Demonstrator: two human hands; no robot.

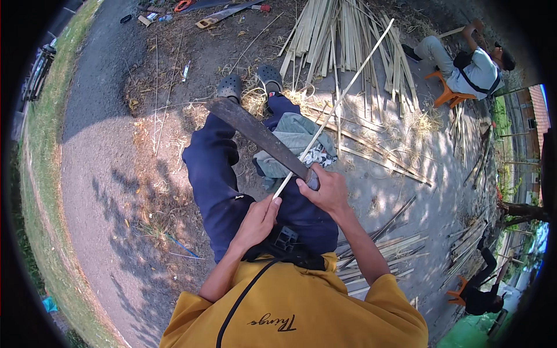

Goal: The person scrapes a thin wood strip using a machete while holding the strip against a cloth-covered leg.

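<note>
My right hand [326,191] is closed around the handle of a machete [255,132], whose broad dark blade points up and left over my knees. A long, pale bamboo strip [347,91] slants from my lap toward the upper right, passing against the blade near the handle. Its near end is pinched in my left hand [258,221], thumb and fingers pressed together. Across my right thigh lies a grey-green cloth [295,139], partly hidden under the blade and strip.
A large pile of split bamboo strips [331,35] lies ahead, with more strips [389,255] at my right. Thin shavings [255,103] gather by my shoes. A handsaw [223,16] rests at the far left. Two people sit at the right on orange stools [449,93].
</note>
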